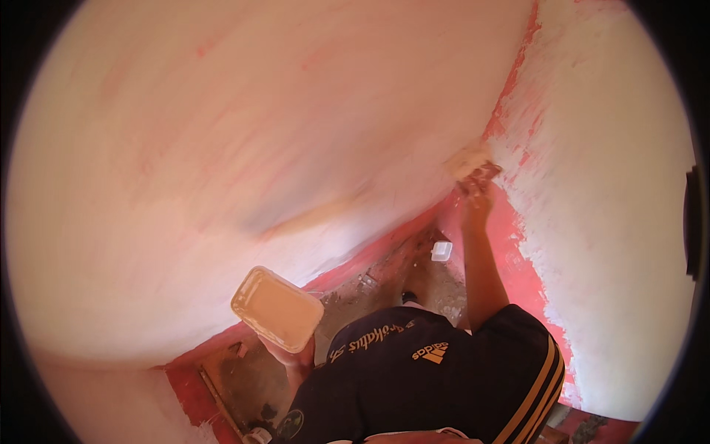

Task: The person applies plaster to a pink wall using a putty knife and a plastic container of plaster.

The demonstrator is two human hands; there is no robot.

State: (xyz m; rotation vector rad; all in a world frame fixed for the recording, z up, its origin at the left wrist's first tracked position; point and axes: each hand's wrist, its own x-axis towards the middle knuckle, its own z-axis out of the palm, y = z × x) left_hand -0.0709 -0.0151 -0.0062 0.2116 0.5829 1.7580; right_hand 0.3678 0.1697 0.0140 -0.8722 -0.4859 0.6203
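Observation:
My left hand (294, 354) grips a rectangular plastic tub (276, 308) of pale peach paint from underneath, at lower centre beside the wall. My right hand (477, 181) is raised at the right, holding a blurred, cream-tan pad, perhaps a sponge (466, 158), against the pink-streaked wall (281, 118) near the inside corner. Along that corner runs a ragged red strip, and the adjoining right wall (614, 192) is whitish with uneven red patches.
Below me is a dirty, paint-spattered floor (347, 300). A small white container (441, 250) lies in the corner. A long pole (218, 399) and a container (257, 436) are at lower left, near a red band along the wall's foot.

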